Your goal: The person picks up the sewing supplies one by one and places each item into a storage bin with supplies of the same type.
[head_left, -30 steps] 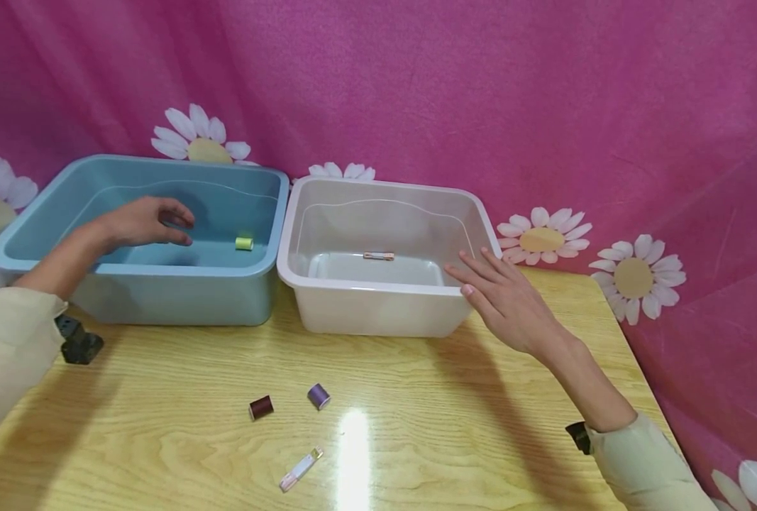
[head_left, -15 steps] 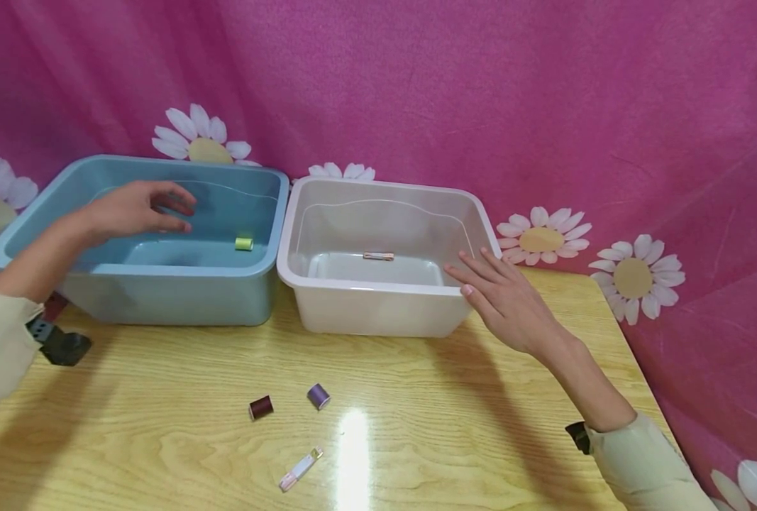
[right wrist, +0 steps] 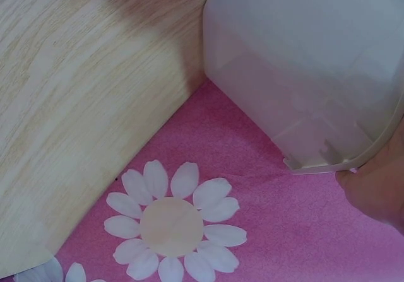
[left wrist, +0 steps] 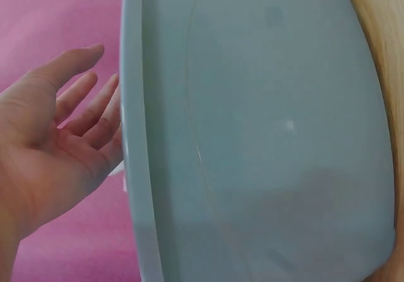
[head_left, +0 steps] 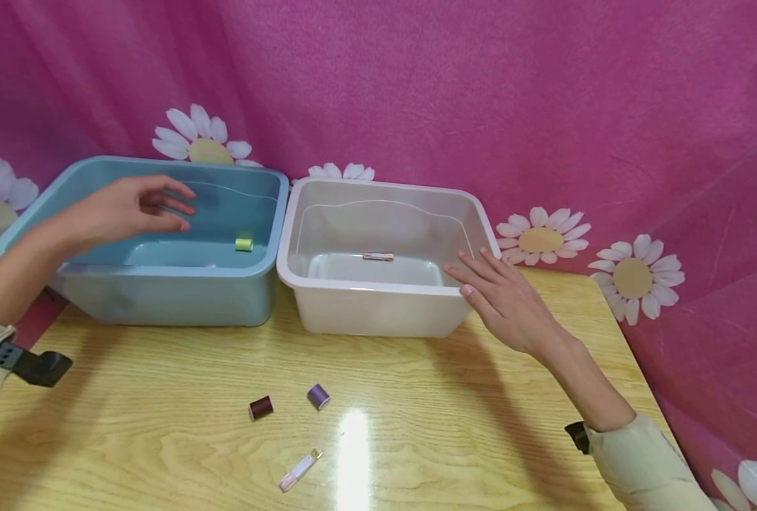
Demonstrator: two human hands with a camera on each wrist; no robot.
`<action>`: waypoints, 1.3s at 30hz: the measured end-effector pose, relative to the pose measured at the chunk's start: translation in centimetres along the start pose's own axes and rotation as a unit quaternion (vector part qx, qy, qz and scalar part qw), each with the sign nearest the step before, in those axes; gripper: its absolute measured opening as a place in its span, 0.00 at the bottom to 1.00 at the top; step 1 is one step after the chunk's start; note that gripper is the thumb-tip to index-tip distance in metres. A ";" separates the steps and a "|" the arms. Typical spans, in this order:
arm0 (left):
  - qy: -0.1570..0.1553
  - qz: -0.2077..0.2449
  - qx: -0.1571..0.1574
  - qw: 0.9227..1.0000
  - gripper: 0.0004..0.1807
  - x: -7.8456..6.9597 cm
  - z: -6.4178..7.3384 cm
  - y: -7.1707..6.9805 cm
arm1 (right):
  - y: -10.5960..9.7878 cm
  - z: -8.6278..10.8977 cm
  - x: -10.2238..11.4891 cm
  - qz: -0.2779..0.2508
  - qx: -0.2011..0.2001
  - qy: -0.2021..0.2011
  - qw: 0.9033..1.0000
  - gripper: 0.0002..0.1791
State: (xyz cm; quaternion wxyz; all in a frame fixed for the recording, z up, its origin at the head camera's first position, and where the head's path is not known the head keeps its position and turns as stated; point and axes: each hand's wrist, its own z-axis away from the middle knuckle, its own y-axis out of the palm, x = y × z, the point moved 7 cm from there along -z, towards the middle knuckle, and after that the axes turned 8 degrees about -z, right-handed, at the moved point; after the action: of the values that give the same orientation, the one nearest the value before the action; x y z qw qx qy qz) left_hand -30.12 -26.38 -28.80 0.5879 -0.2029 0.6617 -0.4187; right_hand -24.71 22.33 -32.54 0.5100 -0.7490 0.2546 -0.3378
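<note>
My left hand [head_left: 113,211] is over the blue basin [head_left: 180,271], its fingers spread and relaxed with nothing between them. In the left wrist view, the same hand [left wrist: 60,140] shows its palm behind the basin's rim. Inside that basin a yellow-green thread spool [head_left: 244,245] lies on its side near the right wall. The straight fingers of my right hand [head_left: 515,309] rest at the right front corner of the off-white basin [head_left: 378,309]. On that basin's floor lies a slim pinkish nail clipper [head_left: 378,256].
A dark brown thread spool [head_left: 261,407] and a purple thread spool [head_left: 318,396] lie on the wooden table [head_left: 429,440]. Closer to me lies a pink-and-white nail clipper [head_left: 301,470]. A pink flowered cloth [head_left: 416,85] hangs behind both basins, which stand side by side.
My left hand has risen and drawn back to the left over the blue basin, its fingers opening wider. The right hand and the objects have stayed in place.
</note>
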 end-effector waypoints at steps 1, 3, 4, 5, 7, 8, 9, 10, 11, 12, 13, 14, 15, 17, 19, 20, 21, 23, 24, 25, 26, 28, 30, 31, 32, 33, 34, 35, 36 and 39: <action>0.002 0.006 -0.004 1.000 0.27 -0.2 0.3 0.0 | 0.0 0.0 0.0 -0.001 0.000 0.000 1.000 0.25; 0.008 0.016 -0.012 1.000 0.27 -0.7 1.0 0.1 | 0.0 0.0 0.0 0.000 -0.001 0.000 1.000 0.24; 0.008 0.017 -0.017 1.000 0.27 -0.9 1.3 0.1 | 0.0 0.0 0.0 -0.001 -0.001 0.000 1.000 0.24; 0.011 0.018 -0.023 1.000 0.26 -1.2 1.7 0.2 | 0.0 0.0 0.0 -0.001 -0.001 0.001 1.000 0.24; 0.019 0.017 -0.032 0.999 0.26 -1.8 2.6 0.3 | 0.0 0.0 -0.1 -0.001 -0.001 0.000 1.000 0.24; 0.024 0.018 -0.036 0.999 0.26 -2.1 2.9 0.5 | 0.0 0.0 -0.1 -0.001 0.000 0.000 1.000 0.24; 0.028 0.019 -0.040 0.999 0.26 -2.4 3.3 0.6 | 0.1 0.0 -0.1 -0.001 0.001 0.001 1.000 0.24; 0.035 0.024 -0.043 0.998 0.25 -2.7 3.6 0.7 | 0.1 0.0 -0.1 -0.002 0.001 0.002 1.000 0.24; 0.043 0.030 -0.046 0.998 0.25 -3.1 3.9 0.8 | 0.1 0.1 -0.1 -0.001 0.001 0.003 1.000 0.25; 0.049 0.039 -0.049 0.997 0.25 -3.3 4.2 0.9 | 0.1 0.1 -0.1 -0.001 0.001 0.004 1.000 0.25; 0.053 0.046 -0.053 0.996 0.24 -3.6 4.5 1.1 | 0.0 0.2 -0.1 -0.002 0.001 0.005 1.000 0.25; 0.055 0.053 -0.054 0.996 0.24 -3.8 4.8 1.2 | 0.0 0.2 -0.1 -0.002 0.002 0.006 1.000 0.25; 0.057 0.057 -0.057 0.995 0.24 -3.9 5.1 1.3 | 0.0 0.2 -0.1 -0.002 0.001 0.006 1.000 0.25; 0.063 0.066 -0.060 0.994 0.23 -4.2 5.8 1.7 | 0.0 0.2 -0.1 -0.003 0.000 0.007 1.000 0.25; 0.069 0.064 -0.064 0.994 0.23 -4.5 6.4 2.1 | 0.0 0.2 -0.1 -0.004 -0.002 0.006 1.000 0.25; 0.074 0.065 -0.065 0.993 0.23 -4.7 6.7 2.3 | 0.0 0.1 -0.1 -0.004 -0.002 0.006 1.000 0.25; 0.082 0.068 -0.066 0.992 0.23 -4.9 7.0 2.5 | 0.0 0.1 -0.1 -0.004 -0.003 0.006 1.000 0.25; 0.103 0.073 -0.066 0.990 0.22 -5.3 7.5 2.8 | 0.0 0.1 -0.1 -0.004 -0.004 0.007 1.000 0.25; 0.116 0.076 -0.065 0.988 0.22 -5.6 7.8 3.0 | 0.0 0.1 -0.1 -0.003 -0.004 0.006 1.000 0.25; 0.129 0.081 -0.062 0.986 0.21 -5.8 8.0 3.2 | 0.0 0.1 -0.1 -0.004 -0.003 0.006 1.000 0.25; 0.139 0.086 -0.056 0.985 0.21 -6.0 8.2 3.4 | 0.0 0.1 -0.2 -0.004 -0.004 0.007 1.000 0.25; 0.155 0.092 -0.043 0.983 0.21 -6.4 8.5 4.0 | -0.1 0.1 -0.2 -0.002 -0.004 0.007 1.000 0.25; 0.161 0.097 -0.032 0.982 0.21 -6.6 8.8 4.7 | -0.1 0.1 -0.2 -0.003 -0.004 0.006 1.000 0.25; 0.159 0.099 -0.028 0.982 0.21 -6.7 9.0 5.0 | -0.1 0.1 -0.1 -0.004 -0.004 0.006 1.000 0.25; 0.159 0.100 -0.024 0.982 0.21 -6.7 9.1 5.4 | -0.1 0.1 -0.1 -0.003 -0.005 0.005 1.000 0.25; 0.161 0.100 -0.022 0.982 0.21 -6.8 9.2 5.7 | -0.2 0.1 0.0 -0.004 -0.004 0.005 1.000 0.25; 0.163 0.101 -0.020 0.981 0.21 -6.8 9.3 6.0 | -0.2 0.1 0.0 -0.005 -0.004 0.004 1.000 0.25; 0.165 0.100 -0.020 0.981 0.20 -6.9 9.4 6.3 | -0.2 0.1 0.0 -0.006 -0.005 0.004 1.000 0.25; 0.167 0.103 -0.016 0.980 0.20 -6.9 9.5 6.6 | -0.2 0.0 0.0 -0.006 -0.005 0.004 1.000 0.25; 0.165 0.114 -0.003 0.980 0.19 -6.8 9.5 7.6 | -0.1 0.1 0.0 -0.005 -0.006 0.005 1.000 0.25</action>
State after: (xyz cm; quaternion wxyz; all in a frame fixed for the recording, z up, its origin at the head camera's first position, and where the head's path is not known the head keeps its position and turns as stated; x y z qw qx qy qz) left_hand -17.87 -19.92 -30.28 0.5135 -0.0558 0.7698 -0.3750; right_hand -24.64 22.41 -32.41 0.5027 -0.7515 0.2550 -0.3427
